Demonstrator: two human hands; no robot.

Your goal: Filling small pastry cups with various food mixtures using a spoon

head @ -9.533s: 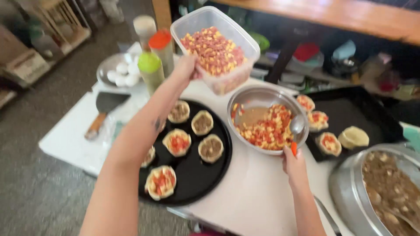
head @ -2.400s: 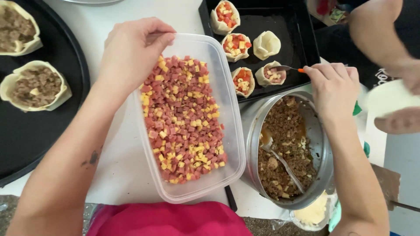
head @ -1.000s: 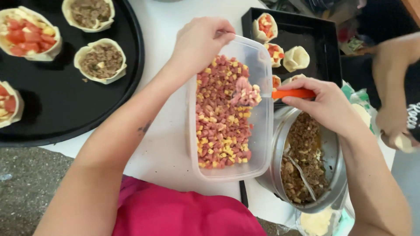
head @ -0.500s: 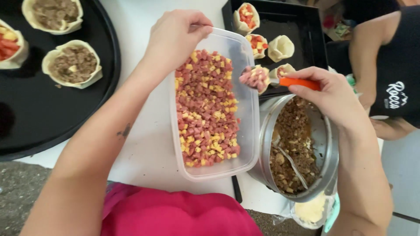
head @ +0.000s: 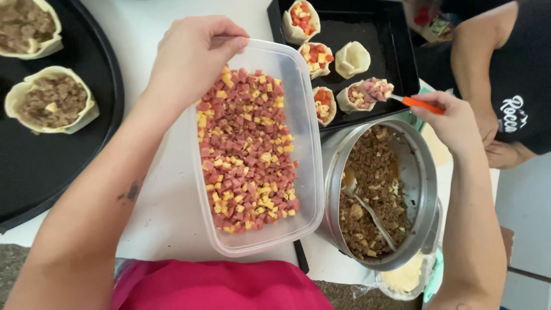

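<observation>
Clear plastic tub (head: 298,143) of diced red and yellow filling sits mid-table; I see my left hand (head: 189,57) pinching its far rim, little white tabletop free around it. My right hand (head: 456,117) grips an orange-handled spoon (head: 416,103) over a pastry cup (head: 364,95) on the black tray (head: 379,23). The steel bowl (head: 427,172) holds minced meat. The spoon's bowl is hidden.

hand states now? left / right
Left hand: closed on the far rim of the plastic tub.
Right hand: closed on an orange-handled spoon, its tip at a dough cup.
</observation>
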